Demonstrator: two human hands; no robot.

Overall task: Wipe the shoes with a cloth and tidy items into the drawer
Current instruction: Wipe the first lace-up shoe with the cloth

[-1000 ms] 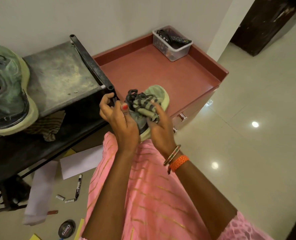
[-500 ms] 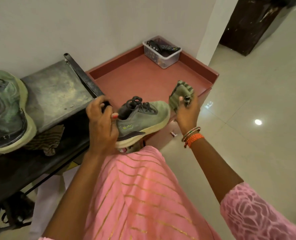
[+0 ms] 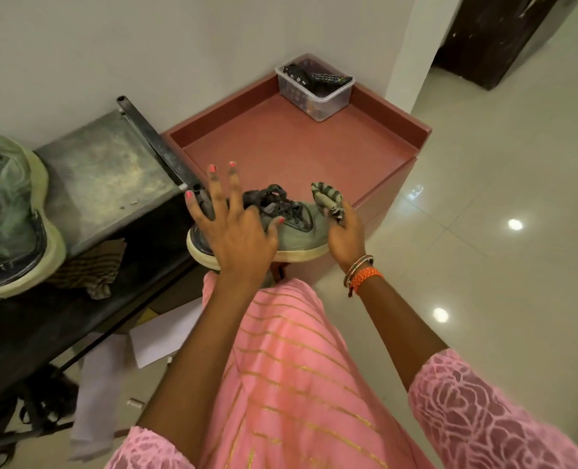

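I note shoe (image 3: 294, 231) lying crosswise, toe right, heel hidden behind left hand (image 3: 237, 231), fingers splayed wide. Right hand (image 3: 347, 235) pinches striped cloth (image 3: 328, 201); fingers partly hidden.

Two grey-green shoes, a striped cloth, and the red-brown drawer unit.

The near shoe (image 3: 301, 236), grey-green with black laces and a cream sole, sits upright at the front of the frame, toe pointing right, its heel end partly covered by the spread left hand (image 3: 237, 235). The striped cloth (image 3: 328, 199) is bunched into a small wad and pinched in the right hand (image 3: 347, 235), just above the shoe's toe. The second shoe (image 3: 10, 214), same colouring, lies on the dark tabletop (image 3: 105, 174) at far left. The drawer unit (image 3: 314, 154) stands behind the near shoe, its drawer fronts mostly hidden.
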